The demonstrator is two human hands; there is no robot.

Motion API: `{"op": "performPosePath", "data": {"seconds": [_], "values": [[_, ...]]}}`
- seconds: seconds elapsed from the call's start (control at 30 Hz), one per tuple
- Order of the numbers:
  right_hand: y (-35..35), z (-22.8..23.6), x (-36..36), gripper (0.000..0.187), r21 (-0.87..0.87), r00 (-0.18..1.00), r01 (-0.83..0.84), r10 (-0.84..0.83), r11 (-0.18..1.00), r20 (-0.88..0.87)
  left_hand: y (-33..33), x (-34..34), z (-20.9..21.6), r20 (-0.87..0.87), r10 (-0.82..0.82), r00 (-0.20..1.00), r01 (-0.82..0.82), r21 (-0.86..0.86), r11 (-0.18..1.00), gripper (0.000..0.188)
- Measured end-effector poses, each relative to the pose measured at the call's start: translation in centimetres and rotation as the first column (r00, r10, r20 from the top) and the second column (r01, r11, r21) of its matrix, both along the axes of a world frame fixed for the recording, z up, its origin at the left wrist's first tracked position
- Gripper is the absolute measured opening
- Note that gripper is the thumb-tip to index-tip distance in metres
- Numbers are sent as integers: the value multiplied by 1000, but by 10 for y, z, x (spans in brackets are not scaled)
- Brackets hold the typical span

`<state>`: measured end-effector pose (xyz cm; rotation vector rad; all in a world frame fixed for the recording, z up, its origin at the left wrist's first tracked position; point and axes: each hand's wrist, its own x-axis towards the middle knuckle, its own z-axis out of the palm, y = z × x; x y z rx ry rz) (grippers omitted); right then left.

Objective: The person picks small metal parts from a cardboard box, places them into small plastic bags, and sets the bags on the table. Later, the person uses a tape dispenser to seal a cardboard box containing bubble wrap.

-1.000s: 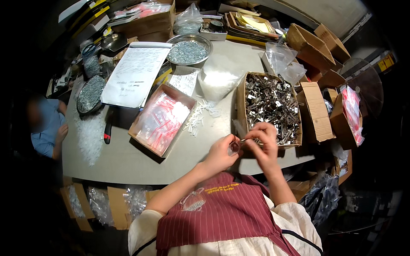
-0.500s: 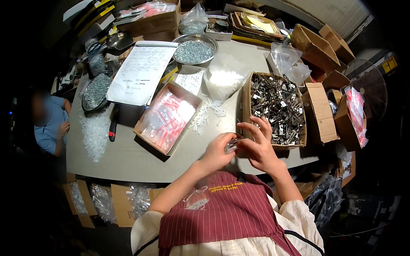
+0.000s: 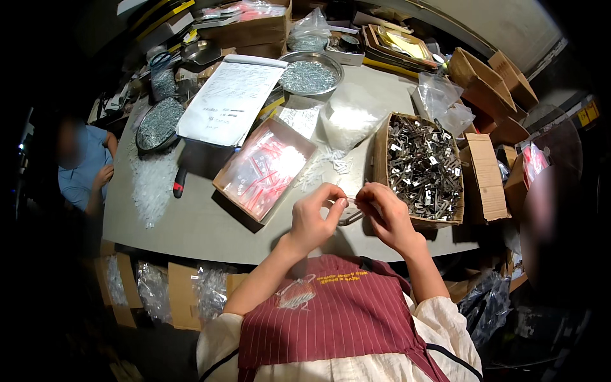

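Both hands meet just above the table's near edge, left of the box of metal parts. My left hand [image 3: 313, 215] pinches one side of what looks like a small clear plastic bag [image 3: 349, 218], with dark metal showing at its lower part. My right hand [image 3: 389, 219] pinches its other side, fingertips close to the left ones. Beyond my right hand stands a cardboard box full of dark metal clips [image 3: 425, 165]. Left of my hands lies an open box of small clear bags with red strips [image 3: 267, 167]. Small white plastic pieces [image 3: 312, 180] lie scattered between the boxes.
A large bag of white pieces [image 3: 351, 118] stands behind. Metal bowls of screws [image 3: 310, 75], a clipboard with papers [image 3: 230, 102] and a red-black handled tool [image 3: 179, 183] lie further left, beside a clear plastic pile [image 3: 151, 191]. Another person [image 3: 86, 162] is at far left.
My right fingers, raised and spread before, have come down to pinch the bag opposite the left ones. The scene has shifted slightly right in view. A blurred shape has appeared at the far right.
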<state>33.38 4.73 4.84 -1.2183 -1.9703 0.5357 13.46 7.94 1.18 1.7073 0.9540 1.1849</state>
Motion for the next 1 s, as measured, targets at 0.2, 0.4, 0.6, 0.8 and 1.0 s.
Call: {"op": "performPosePath", "data": {"seconds": [0.2, 0.4, 0.6, 0.8, 1.0], "values": [[12, 1, -36, 14, -19, 997, -79, 79, 997, 8, -3, -28, 5, -71, 88, 994, -78, 133, 988, 9], [31, -8, -83, 19, 253, 949, -295, 252, 921, 188, -20, -77, -4, -20, 256, 967, -251, 130, 959, 7], [59, -27, -134, 17, 188, 854, -516, 482, 836, 198, -54, -157, -27, 120, 420, 900, -401, -152, 903, 8], [138, -95, -167, 37, -141, 924, -154, 194, 978, 330, -110, -240, -83, 74, 681, 729, -649, -245, 721, 15], [169, -160, -186, 37, 17, 805, -224, 176, 974, 566, -128, -266, -92, -91, 787, 610, -775, -278, 568, 14]]}}
